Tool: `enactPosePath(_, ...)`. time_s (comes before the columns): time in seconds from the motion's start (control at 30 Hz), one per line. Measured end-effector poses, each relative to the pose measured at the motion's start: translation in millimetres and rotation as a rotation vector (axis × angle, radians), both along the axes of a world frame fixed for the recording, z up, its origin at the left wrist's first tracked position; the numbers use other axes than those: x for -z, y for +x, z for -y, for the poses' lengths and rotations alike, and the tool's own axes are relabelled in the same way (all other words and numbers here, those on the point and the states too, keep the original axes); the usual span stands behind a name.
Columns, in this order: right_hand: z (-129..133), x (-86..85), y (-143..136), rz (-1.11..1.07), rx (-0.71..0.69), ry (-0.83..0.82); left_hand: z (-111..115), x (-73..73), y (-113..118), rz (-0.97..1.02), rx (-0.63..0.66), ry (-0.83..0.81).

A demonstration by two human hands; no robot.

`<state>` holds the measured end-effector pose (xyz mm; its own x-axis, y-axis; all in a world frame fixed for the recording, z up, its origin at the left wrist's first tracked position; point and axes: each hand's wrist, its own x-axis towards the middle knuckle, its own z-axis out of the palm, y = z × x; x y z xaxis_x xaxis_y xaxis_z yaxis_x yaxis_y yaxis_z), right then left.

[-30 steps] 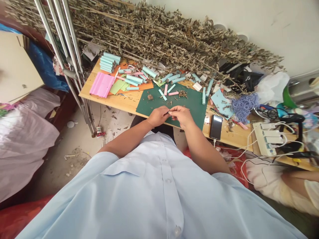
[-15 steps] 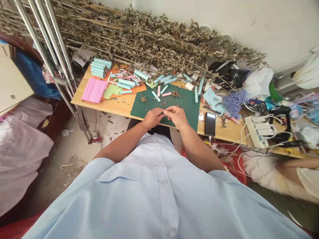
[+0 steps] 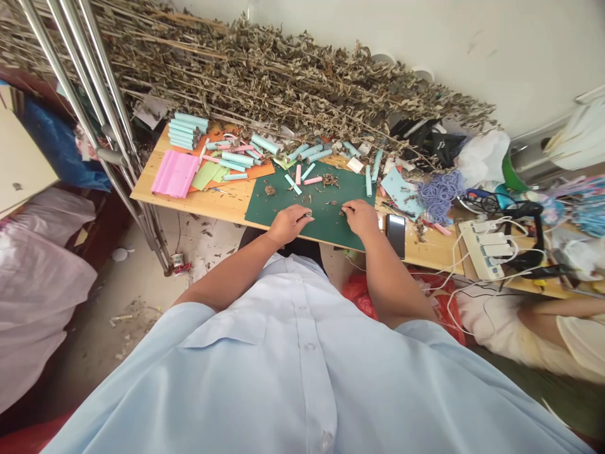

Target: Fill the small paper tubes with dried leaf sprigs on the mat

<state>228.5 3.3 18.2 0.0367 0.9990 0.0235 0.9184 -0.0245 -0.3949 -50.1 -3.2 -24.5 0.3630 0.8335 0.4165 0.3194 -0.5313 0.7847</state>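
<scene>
Pale wall (image 3: 425, 31) behind; dried leafy stalks (image 3: 265, 69) along the rear of a wooden tabletop (image 3: 435, 255). Green mat (image 3: 324, 221) at its near edge. Right hand (image 3: 363, 219): fingers drawn together, contents of grip cannot be told. Smartphone (image 3: 396, 236) beside it, any screen writing too small to read. Blue tubes (image 3: 265, 144) beyond. Small dark wad (image 3: 309, 215), pinched in the narrow grip of the left hand (image 3: 286, 225), over the mat.

Left hand (image 3: 289, 224) and right hand (image 3: 362, 218) were touching, now apart | right one went across the green mat (image 3: 326, 226), nearer the phone (image 3: 396, 237), by dry crumbs (image 3: 332, 203) | I see the tiny thing (image 3: 309, 214) in the left better now
</scene>
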Motion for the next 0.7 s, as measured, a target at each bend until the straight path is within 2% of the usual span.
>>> enactPosePath(0.17,-3,-1.1,-5,0.017,-0.03,0.024,0,0.1,0,-0.021,0.002,-0.009)
enactPosePath(0.27,-1,-11.1,-18,-0.138,0.04,0.054,0,0.9,1,-0.023,0.005,0.0)
enactPosePath(0.33,5,-20.2,-36,-0.308,0.063,0.053,0,1.4,1,-0.024,0.01,0.007)
enactPosePath(0.43,19,-30.5,-71,-0.495,-0.028,0.095,0,1.6,1,-0.032,0.02,0.013)
enactPosePath(0.53,32,-31.7,-99,-0.547,-0.135,0.203,0,1.0,-1,-0.035,0.034,0.024)
enactPosePath(0.7,40,-21.1,-109,-0.49,-0.277,0.355,0,-1.3,-2,-0.061,0.042,0.037)
